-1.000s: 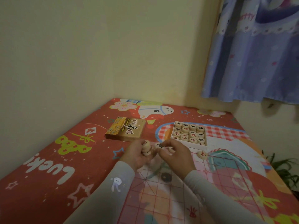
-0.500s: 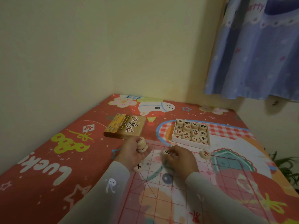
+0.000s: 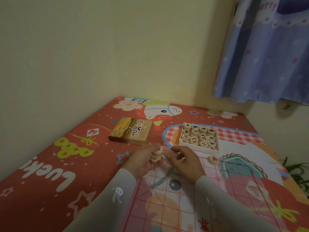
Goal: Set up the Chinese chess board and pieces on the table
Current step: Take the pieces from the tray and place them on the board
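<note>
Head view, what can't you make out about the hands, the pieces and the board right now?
- Right hand: its back hides the fingertips, so whether it holds a piece is unclear.
- Stack in the left hand: count hidden by fingers.
- Board: near part cut off by the bottom edge and sleeves.
- Tray pieces: characters too small to read.

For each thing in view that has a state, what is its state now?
Tray: open, full of pieces.
Lid: off, beside the tray.
Board: spread flat.
Loose piece: on the board.
Left hand: holds stacked pieces.
Right hand: fingers curled; contents unclear.
</note>
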{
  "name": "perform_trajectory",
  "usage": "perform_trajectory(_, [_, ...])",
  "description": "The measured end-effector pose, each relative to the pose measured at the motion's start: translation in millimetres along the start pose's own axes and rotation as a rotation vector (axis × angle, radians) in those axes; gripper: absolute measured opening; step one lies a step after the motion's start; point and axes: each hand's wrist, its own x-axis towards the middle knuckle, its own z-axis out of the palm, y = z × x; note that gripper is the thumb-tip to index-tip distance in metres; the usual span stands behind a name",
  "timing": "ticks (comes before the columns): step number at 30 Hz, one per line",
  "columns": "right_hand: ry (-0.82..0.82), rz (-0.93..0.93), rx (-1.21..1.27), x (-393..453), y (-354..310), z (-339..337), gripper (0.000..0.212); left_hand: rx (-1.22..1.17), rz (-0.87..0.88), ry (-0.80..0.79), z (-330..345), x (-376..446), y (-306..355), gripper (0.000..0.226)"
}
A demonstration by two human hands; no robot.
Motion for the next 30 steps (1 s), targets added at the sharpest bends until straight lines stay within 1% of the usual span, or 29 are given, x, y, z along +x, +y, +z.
perform_trajectory(3, [-0.112, -0.057, 0.132, -6, -10, -3, 0.047, 0.120, 0.009, -0.089, 9, -5, -5, 0.016])
perform_trajectory(4, [-0.113, -0.078, 0.143, -8, -13, -4, 0.047, 0.147, 0.010, -0.111, 13, -7, -6, 0.016])
perform_trajectory(7, [-0.060, -0.125, 0.156, -14, -16, -9, 0.026, 0.154, -0.004, -0.120, 21, -12, -9, 0.014])
perform_trajectory(12, [0.022, -0.084, 0.159, -20, -13, -22, 0.019, 0.042, -0.054, -0.123, 25, -18, -9, 0.018])
perform_trajectory(15, [0.083, -0.051, 0.132, -22, -5, -28, 0.020, -0.004, -0.052, -0.094, 26, -18, -7, 0.023])
perform_trajectory(19, [0.156, 0.006, 0.092, -22, 8, -39, 0.020, 0.009, -0.023, -0.055, 29, -20, -5, 0.016])
perform_trajectory(21, [0.166, 0.013, 0.073, -24, 9, -44, 0.021, 0.014, -0.019, -0.054, 32, -21, -5, 0.015])
perform_trajectory(23, [0.185, 0.020, 0.109, -27, 7, -46, 0.022, 0.018, -0.017, -0.048, 35, -21, -6, 0.017])
perform_trajectory(25, [0.198, 0.024, 0.152, -29, 5, -47, 0.028, 0.023, -0.016, -0.041, 36, -20, -7, 0.018])
perform_trajectory(26, [0.195, 0.024, 0.148, -30, 7, -48, 0.027, 0.024, -0.015, -0.041, 37, -20, -7, 0.018])
perform_trajectory(28, [0.170, 0.023, 0.116, -30, 9, -50, 0.026, 0.028, -0.009, -0.035, 35, -19, -7, 0.018])
perform_trajectory(30, [0.172, 0.046, 0.047, -30, 17, -56, 0.030, 0.026, -0.011, -0.035, 35, -18, -7, 0.017])
